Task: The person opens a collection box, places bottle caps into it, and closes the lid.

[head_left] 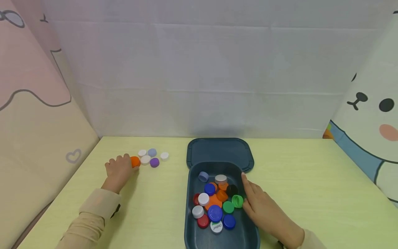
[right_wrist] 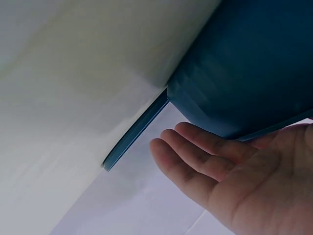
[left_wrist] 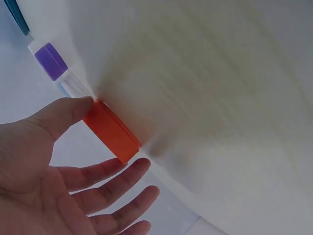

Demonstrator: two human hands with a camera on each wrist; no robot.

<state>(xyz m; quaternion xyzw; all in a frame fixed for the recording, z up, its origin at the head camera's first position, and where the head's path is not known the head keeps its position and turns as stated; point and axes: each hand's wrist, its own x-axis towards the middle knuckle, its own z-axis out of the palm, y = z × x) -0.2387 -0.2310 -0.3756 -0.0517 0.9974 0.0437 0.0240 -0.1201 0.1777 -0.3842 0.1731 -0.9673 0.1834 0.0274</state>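
My left hand (head_left: 122, 167) rests on the yellow-green table and pinches an orange cap (head_left: 135, 161) between thumb (left_wrist: 68, 110) and forefinger; the orange cap (left_wrist: 111, 131) stands on the table surface. Just right of it lie several loose caps: white ones (head_left: 145, 159), a pale blue one (head_left: 152, 152) and a purple one (head_left: 154, 162). My right hand (head_left: 255, 199) lies with straight fingers against the right rim of a dark blue bin (head_left: 190, 221), holding nothing. The bin holds several mixed caps; a green one (head_left: 237, 201) is closest to that hand.
The bin's flat lid (head_left: 219, 150) lies behind the bin, partly under it. A white backdrop closes off the far edge, with printed panels on the left and right sides. The bin's outer wall (right_wrist: 244, 63) fills the right wrist view.
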